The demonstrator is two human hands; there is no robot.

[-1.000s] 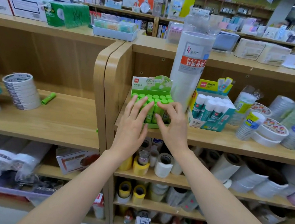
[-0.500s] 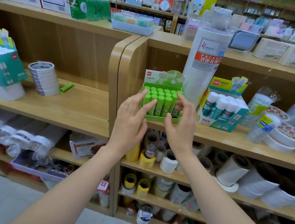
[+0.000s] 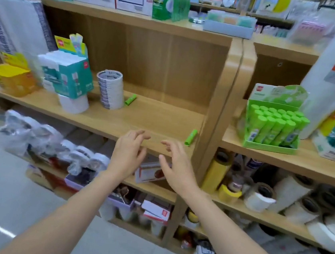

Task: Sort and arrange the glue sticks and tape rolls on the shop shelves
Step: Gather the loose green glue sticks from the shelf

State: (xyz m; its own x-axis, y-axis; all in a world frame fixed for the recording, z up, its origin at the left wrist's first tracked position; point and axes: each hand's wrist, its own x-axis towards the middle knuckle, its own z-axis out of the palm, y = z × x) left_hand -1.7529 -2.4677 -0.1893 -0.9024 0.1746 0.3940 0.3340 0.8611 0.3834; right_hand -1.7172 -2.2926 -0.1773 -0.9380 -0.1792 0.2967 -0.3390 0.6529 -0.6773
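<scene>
Hands hover at centre frame before the front edge of the wooden shelf [image 3: 104,122]; left hand [image 3: 126,155] and right hand [image 3: 175,165] both have loosely bent, spread fingers and hold nothing; a loose green glue stick [image 3: 191,137] lies just right of them, against the upright divider [image 3: 223,104]; a second green glue stick [image 3: 130,99] lies further back, beside the stack of tape rolls [image 3: 110,89]; left of that, a teal glue-stick box [image 3: 67,78] sits tilted on a white roll [image 3: 73,103]; beyond the divider, at right, stands the green display box of glue sticks [image 3: 273,122], a tall wrapped white roll pack [image 3: 330,82] behind it.
</scene>
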